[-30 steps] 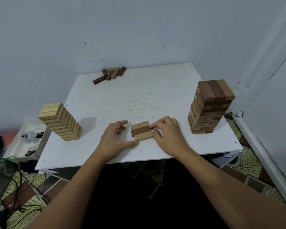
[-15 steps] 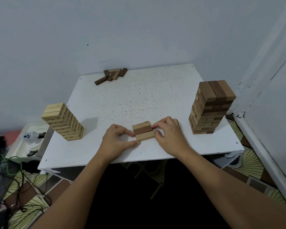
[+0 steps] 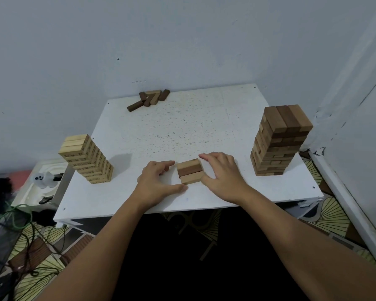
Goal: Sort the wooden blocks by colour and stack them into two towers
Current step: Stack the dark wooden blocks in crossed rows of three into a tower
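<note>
A row of three blocks (image 3: pixel 190 171) was laid flat near the front edge of the white table (image 3: pixel 182 127): a light block at the back, a dark one in the middle, a light one in front, all pressed side to side. The left hand (image 3: pixel 158 183) was placed just beside the row's left end, its fingers loosely curled and its thumb stretched along the tabletop toward the front block; nothing was gripped by it, and whether the block was touched could not be told. The right hand (image 3: pixel 223 177) was set at the row's right end, its fingers relaxed and arched over the back corner, with nothing seen to be clasped.

A short tower of light blocks (image 3: pixel 87 158) was stood at the table's left edge. A taller tower of mixed brown blocks (image 3: pixel 279 142) was stood at the right edge. A small heap of loose blocks (image 3: pixel 149 99), mostly dark, was left at the far edge against the wall.

To the left, below the table, a white tray (image 3: pixel 30 192) was seen, in which a small pale figure (image 3: pixel 43 178) was held.
</note>
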`<state>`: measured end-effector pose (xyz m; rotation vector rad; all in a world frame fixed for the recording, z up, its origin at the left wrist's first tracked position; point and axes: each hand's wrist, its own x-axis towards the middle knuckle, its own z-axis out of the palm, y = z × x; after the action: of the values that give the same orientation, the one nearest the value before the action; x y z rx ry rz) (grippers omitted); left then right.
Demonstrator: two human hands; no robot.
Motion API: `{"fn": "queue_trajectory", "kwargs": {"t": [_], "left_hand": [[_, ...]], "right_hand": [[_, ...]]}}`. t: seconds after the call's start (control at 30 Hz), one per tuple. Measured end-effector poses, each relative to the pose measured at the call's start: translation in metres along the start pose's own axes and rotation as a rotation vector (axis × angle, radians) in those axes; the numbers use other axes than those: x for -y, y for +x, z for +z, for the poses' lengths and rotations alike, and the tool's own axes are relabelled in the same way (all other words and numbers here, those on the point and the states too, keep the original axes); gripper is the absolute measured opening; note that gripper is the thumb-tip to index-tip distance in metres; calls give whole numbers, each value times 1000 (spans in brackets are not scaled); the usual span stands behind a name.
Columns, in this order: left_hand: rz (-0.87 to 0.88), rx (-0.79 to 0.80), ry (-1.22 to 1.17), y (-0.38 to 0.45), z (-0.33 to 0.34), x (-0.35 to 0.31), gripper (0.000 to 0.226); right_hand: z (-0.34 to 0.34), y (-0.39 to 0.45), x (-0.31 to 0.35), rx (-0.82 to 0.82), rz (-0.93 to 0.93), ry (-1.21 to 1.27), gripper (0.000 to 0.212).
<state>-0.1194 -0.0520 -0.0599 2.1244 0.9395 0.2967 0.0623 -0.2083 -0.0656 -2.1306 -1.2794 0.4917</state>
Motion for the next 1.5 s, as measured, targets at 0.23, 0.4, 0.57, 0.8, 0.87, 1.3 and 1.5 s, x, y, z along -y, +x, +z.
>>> {"fn": "queue_trajectory", "kwargs": {"t": [0.23,0.4,0.57,0.8,0.87,1.3,1.5], "left_hand": [[-34,0,-34,0,0,-1,84],[-31,4,-42,0,-1,-3,77],[-21,13,-57,-1,-3,-5,87],[-34,49,-45,1,-4,-6,82],[-37,45,-45,0,-4,-7,82],[-36,9,-89,-2,-3,-5,33],[-33,5,-96,-2,-3,-6,36]], "right_hand": [[-1,0,-2,63,-18,-79,75],[0,1,-3,38,-18,-73,68],[-5,3,0,90,21,-44,81],[-16,8,6,185,68,26,77],[-16,7,5,183,69,42,77],[-11,6,1,67,63,89,31],[-13,4,4,50,62,97,22]]}}
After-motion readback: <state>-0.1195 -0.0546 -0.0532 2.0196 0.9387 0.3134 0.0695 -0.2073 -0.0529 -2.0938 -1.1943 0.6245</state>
